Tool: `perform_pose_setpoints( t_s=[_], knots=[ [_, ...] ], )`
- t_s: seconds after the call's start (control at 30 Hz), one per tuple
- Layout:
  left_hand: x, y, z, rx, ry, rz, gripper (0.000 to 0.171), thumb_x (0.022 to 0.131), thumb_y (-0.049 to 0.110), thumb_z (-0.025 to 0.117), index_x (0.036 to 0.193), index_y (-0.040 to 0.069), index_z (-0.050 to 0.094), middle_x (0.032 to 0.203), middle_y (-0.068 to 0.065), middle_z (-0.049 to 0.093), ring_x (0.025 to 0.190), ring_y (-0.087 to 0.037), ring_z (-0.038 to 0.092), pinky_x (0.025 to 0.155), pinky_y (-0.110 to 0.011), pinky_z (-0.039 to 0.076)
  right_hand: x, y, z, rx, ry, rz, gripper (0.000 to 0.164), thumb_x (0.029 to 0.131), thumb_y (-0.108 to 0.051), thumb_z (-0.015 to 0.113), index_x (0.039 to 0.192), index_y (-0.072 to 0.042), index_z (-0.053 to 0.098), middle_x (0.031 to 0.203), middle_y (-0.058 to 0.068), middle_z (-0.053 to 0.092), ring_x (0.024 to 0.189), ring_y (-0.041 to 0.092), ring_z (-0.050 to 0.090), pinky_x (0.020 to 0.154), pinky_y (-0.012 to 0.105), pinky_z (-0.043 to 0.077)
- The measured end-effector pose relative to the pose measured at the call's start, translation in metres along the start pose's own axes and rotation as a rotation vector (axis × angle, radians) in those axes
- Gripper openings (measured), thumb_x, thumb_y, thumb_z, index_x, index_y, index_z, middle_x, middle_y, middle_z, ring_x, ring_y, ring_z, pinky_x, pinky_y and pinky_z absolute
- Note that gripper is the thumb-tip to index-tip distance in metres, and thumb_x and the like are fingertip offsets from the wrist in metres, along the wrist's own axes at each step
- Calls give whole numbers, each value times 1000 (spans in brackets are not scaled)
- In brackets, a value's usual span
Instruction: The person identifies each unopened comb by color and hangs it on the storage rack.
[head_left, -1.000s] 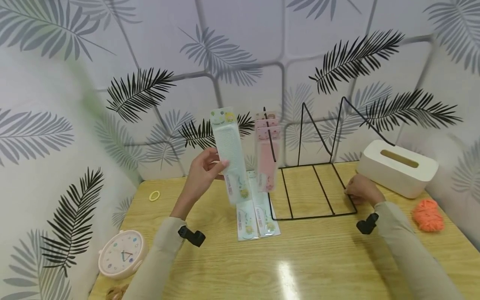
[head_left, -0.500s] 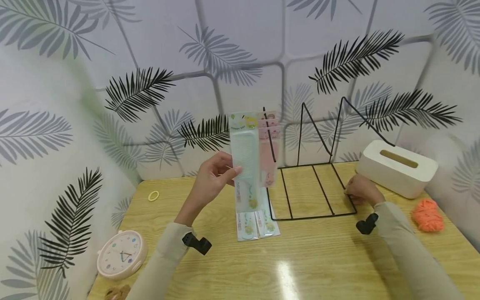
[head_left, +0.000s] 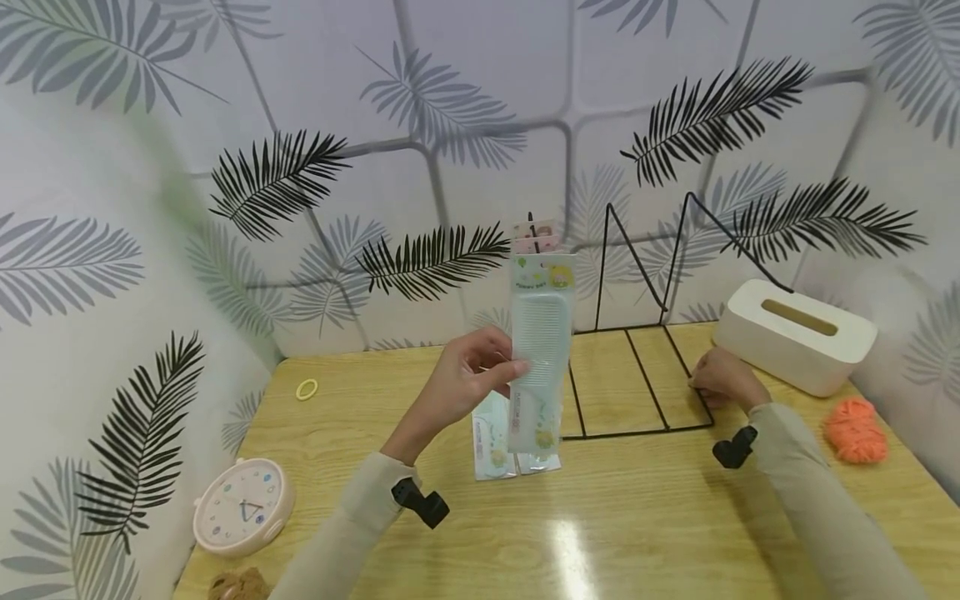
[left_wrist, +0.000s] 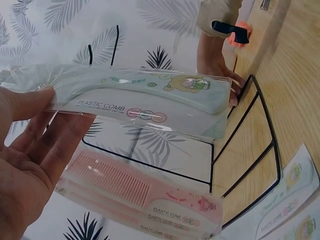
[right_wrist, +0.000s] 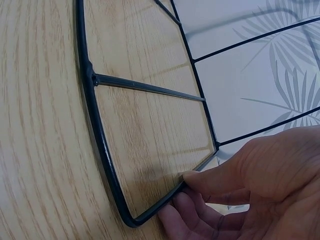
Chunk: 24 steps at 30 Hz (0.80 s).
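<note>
My left hand [head_left: 472,375] pinches a pale green plastic comb [head_left: 542,342] in clear packaging, held upright in front of the black wire rack [head_left: 637,432]. In the left wrist view, thumb and fingers grip the comb pack [left_wrist: 145,102] near its toothed end. Several packaged pink combs [left_wrist: 115,185] hang from the rack's left prong, mostly hidden behind the green one in the head view. With thumb and fingers, my right hand [head_left: 723,379] pinches the right bar of the rack's base [right_wrist: 162,202]. Other green comb packs [head_left: 491,442] lie on the table, partly covered.
A white tissue box [head_left: 780,354] stands right of the rack, with orange yarn [head_left: 857,431] in front. At the left are a pink clock [head_left: 243,507], a yellow ring [head_left: 299,394] and a brown fuzzy item [head_left: 240,585]. Two further rack prongs rise at the right.
My left hand has carried the green comb rightward and slightly down, so it now overlaps the pink combs. My right hand has stayed on the rack.
</note>
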<state>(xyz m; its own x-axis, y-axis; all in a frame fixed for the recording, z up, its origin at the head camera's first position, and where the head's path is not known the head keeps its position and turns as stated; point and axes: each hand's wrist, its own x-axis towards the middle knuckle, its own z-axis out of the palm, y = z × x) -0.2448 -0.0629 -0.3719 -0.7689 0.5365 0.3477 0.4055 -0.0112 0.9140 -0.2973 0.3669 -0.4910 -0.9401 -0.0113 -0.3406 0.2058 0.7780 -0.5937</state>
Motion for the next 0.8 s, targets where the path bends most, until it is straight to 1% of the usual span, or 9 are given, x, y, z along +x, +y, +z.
perform_pose_setpoints(
  t_s=[0.13,0.2,0.3,0.37,0.43,0.53,0.63,0.7,0.8],
  knots=[
    [0,0,9,-12,-19,24,5,96,-3,69,98,-3,64,93,-14,71,76,-16,72,65,-42,65,0,1,1,12,-9,-5,23,98,-3,61,75,-4,59,64,1,54,60,14,58,61,33,61],
    [0,-2,13,-20,-27,27,6,96,-3,69,97,-2,63,92,-11,68,75,-15,71,64,-43,65,0,1,1,14,-9,-12,25,99,-4,61,73,-6,58,63,0,52,60,14,58,61,33,61],
    [0,-8,20,-24,-46,10,7,97,-2,69,97,-1,62,92,-7,65,74,-13,70,64,-45,65,0,1,1,12,-9,-22,24,99,-4,60,74,-5,59,63,0,52,60,14,57,61,33,61],
    [-1,-12,26,-29,-62,-13,7,98,-1,68,99,-1,61,94,-7,63,74,-12,69,67,-49,64,-1,0,1,11,-8,-26,22,98,-4,60,76,-4,60,64,0,52,60,14,58,60,33,61],
    [-1,-17,33,-30,-75,-42,8,99,1,68,103,-1,62,97,-8,65,76,-10,70,69,-52,64,-2,0,0,9,-8,-27,23,98,-4,60,76,-4,59,64,0,52,60,14,57,60,32,60],
    [0,-24,42,-32,-85,-79,11,99,3,68,108,0,62,101,-15,67,79,-7,70,74,-57,63,-4,-1,0,15,-10,-20,22,99,-4,60,76,-3,59,64,0,52,60,14,58,60,32,60],
    [1,-30,49,-21,-95,-92,12,100,5,69,110,1,63,106,-21,68,81,-5,70,76,-54,64,-5,-3,0,18,-13,-16,20,99,-4,60,79,0,61,64,1,53,60,15,59,61,33,61],
    [2,-34,54,-23,-95,-94,14,100,5,69,112,0,64,108,-24,69,81,-4,70,76,-49,65,-6,-4,0,17,-12,-15,17,99,-4,61,82,2,63,66,2,54,60,15,59,61,34,61],
    [6,-37,61,-34,-96,-99,15,100,6,70,112,0,65,110,-24,69,82,-3,71,76,-47,65,-5,-4,0,6,-9,-16,18,99,-4,61,82,2,63,64,2,54,60,15,59,61,34,61]
  ],
)
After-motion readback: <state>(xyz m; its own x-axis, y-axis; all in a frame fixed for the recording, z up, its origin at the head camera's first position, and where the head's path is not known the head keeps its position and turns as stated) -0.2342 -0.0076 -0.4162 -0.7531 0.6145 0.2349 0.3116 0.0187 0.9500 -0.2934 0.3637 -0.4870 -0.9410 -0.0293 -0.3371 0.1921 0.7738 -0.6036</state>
